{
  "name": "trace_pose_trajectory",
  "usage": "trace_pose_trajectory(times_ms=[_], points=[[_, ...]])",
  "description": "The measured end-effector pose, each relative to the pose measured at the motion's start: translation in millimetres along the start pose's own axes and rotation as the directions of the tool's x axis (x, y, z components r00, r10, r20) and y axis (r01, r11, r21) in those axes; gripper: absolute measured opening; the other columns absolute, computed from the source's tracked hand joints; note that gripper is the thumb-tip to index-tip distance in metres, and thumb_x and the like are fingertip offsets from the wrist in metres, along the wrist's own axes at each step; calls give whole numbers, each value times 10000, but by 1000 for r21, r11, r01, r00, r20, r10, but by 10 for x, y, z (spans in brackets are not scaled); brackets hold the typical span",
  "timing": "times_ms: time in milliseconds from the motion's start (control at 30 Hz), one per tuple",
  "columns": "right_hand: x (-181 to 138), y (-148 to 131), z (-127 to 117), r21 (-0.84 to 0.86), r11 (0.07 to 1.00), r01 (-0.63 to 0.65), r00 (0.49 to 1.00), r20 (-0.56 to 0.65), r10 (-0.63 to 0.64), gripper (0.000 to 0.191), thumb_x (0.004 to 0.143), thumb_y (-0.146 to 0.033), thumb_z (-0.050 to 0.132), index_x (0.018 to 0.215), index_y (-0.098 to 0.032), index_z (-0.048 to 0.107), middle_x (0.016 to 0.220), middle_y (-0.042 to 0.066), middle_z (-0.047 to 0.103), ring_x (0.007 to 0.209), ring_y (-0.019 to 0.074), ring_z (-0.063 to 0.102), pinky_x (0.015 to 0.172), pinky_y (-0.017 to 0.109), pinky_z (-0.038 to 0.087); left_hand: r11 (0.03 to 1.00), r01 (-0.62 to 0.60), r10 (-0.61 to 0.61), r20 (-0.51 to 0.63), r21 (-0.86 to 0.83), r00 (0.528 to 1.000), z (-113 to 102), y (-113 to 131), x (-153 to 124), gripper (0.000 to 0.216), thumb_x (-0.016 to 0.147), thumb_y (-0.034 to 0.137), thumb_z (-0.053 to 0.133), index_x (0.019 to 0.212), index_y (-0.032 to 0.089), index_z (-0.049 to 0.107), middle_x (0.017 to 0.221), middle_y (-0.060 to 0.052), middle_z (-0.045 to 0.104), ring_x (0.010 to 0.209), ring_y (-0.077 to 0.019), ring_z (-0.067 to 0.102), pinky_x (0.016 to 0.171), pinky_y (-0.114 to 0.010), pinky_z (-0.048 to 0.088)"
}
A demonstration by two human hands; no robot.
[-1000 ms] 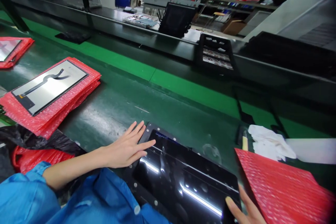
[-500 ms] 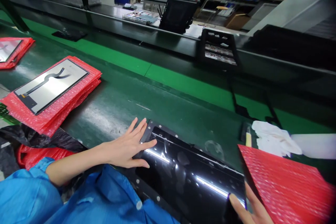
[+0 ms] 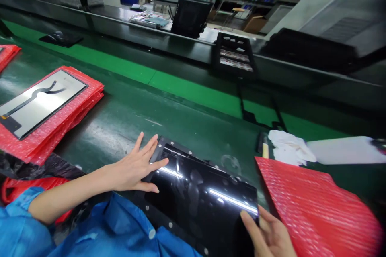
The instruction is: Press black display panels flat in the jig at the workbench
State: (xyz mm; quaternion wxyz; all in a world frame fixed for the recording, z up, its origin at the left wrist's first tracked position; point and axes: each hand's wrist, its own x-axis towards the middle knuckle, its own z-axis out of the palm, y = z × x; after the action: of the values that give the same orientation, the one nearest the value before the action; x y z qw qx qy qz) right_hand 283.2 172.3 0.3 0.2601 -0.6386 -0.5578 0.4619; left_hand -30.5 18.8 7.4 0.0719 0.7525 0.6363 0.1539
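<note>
A glossy black screen panel (image 3: 196, 200) lies in front of me, over a dark base plate (image 3: 155, 213) with small round silvery dots along its edges. My left hand (image 3: 134, 168) rests with spread fingers at the plate's left end, its fingertips reaching over the panel's edge. At the panel's right end, my right hand (image 3: 271, 233) pinches the edge, thumb on top and fingers behind. Light streaks and smudges show on the glossy face. Whether the right end is raised off the plate, I cannot tell.
Red bubble wrap (image 3: 316, 204) lies at right, near a crumpled white cloth (image 3: 291, 146) and a pale-handled tool (image 3: 265, 150). At left, a screen with a ribbon cable (image 3: 57, 106) sits on stacked red bubble-wrap sheets (image 3: 87, 106). Beyond the green bench stands a black tray (image 3: 233, 54).
My view has turned slightly right, so the scene sits further left. More of my right hand shows at the panel's edge. Both hands keep nearly the same places on the panel and plate.
</note>
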Motion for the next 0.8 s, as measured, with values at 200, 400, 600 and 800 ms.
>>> trace_pose_trajectory(times_ms=[200,400,600,800], points=[[41,137,-155,-321,833,450,887,50,-460,510,878,-593,550,1121,-157,654,999,104,587,966,277,574,897,460,471,985,0,11,-64,172,998,128,32,-22,805,838,523,704,1509,240,363,1615,-221,229,1507,-429,145,1128,-760,62],[181,103,-309,-414,656,630,773,260,-579,355,1001,-381,460,1282,-229,615,1020,83,583,969,239,565,868,412,488,974,36,-6,-131,225,991,327,33,-44,867,838,673,591,1548,258,314,1607,-238,240,1475,-438,253,1144,-741,83],[513,40,-395,-535,408,740,645,392,-656,470,955,-97,398,1393,-217,521,1094,94,560,1007,239,536,853,398,505,968,65,-29,-149,241,988,324,60,-51,818,878,688,493,1564,301,269,1626,-164,243,1465,-427,283,1168,-715,98],[480,160,-296,-685,58,726,529,503,-683,663,918,18,373,1548,-164,275,1020,89,597,861,249,500,754,414,487,973,115,-86,-151,201,985,389,70,-63,794,875,645,522,1562,358,250,1638,-116,230,1458,-420,305,1176,-703,84]])
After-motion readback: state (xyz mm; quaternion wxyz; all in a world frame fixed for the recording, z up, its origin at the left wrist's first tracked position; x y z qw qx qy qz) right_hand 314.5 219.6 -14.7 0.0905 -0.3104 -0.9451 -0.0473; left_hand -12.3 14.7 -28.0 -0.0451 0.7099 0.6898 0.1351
